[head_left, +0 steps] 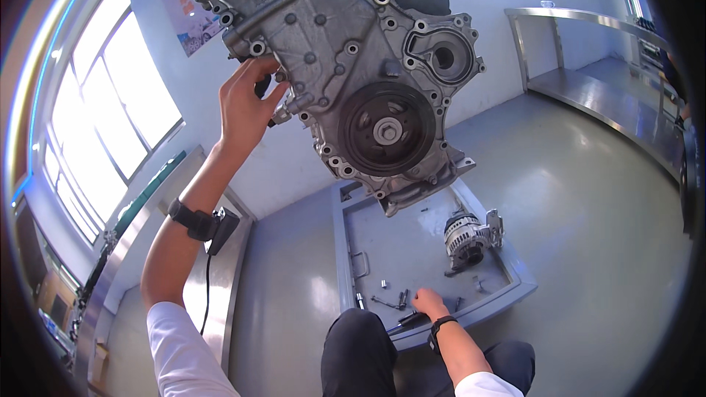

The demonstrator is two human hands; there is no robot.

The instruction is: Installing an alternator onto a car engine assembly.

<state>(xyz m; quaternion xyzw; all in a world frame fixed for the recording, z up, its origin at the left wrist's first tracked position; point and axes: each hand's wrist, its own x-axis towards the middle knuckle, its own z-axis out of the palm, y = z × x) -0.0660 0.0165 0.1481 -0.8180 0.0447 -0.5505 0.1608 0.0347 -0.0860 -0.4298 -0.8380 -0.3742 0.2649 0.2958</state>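
Observation:
A grey metal engine (323, 37) with a black crankshaft pulley (387, 129) fills the upper middle. My left hand (248, 95) reaches up to its left edge. The thumb and fingers are bent together around a small dark part there, beside a bolt head and below a ringed bolt hole; its kind is hidden. Low down, my right hand (429, 301) is closed at the near side of a grey tray (526, 288), its fingertips hidden. Just left of it lie a black-handled tool (409, 318), a short metal bar (403, 298) and a thin metal rod (384, 302).
An alternator (467, 238) sits at the tray's right side, and a small socket (383, 284) lies left of the middle. Steel benches stand at the right (588, 99) and left (213, 287). A black cable (208, 287) hangs from my left wrist strap. My knees touch the near area.

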